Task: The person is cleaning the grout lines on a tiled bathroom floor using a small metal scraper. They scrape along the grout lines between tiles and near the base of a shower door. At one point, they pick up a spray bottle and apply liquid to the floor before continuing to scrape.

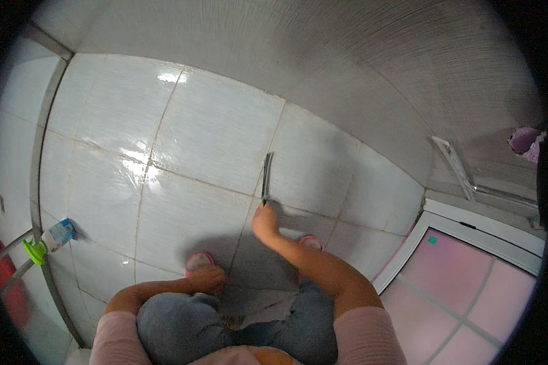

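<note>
My right hand (pixel 264 224) is closed around the near end of a slim, dark, long-handled tool (pixel 266 173), which looks like a narrow brush. The tool points away from me along a grout line of the pale tiled floor (pixel 207 152); its far end is too small to make out clearly. My left hand (pixel 209 278) hangs by my left knee, just above a pink slipper (pixel 197 260). Its fingers are curled in, and nothing shows in them. Another pink slipper (pixel 310 241) is partly behind my right forearm.
Wet patches (pixel 137 164) shine on the tiles. At the left, a white-and-blue bottle (pixel 59 235) with a lime-green top (pixel 35 250) is beside a metal rail (pixel 38 158). A grey wall (pixel 347 73) runs along the far side. A white-framed door (pixel 450 286) with pinkish panels is at the right.
</note>
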The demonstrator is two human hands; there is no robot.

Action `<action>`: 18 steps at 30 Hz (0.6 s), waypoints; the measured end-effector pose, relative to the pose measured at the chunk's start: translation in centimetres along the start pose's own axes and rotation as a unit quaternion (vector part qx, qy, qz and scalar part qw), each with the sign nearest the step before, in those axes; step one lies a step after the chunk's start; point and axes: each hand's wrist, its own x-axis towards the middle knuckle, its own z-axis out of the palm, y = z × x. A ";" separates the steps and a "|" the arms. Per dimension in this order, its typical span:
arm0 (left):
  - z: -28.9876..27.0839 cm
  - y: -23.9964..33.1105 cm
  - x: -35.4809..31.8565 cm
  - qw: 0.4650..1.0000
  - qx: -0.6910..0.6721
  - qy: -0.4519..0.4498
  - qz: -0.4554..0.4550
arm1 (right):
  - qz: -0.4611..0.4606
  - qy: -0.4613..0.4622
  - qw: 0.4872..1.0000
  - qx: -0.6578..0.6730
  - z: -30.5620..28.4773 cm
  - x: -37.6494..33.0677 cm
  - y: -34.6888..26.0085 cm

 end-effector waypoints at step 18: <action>1.7 -0.6 0.3 0.999 0.009 0.031 0.018 | -0.096 0.048 0.986 -0.126 -14.5 11.8 1.8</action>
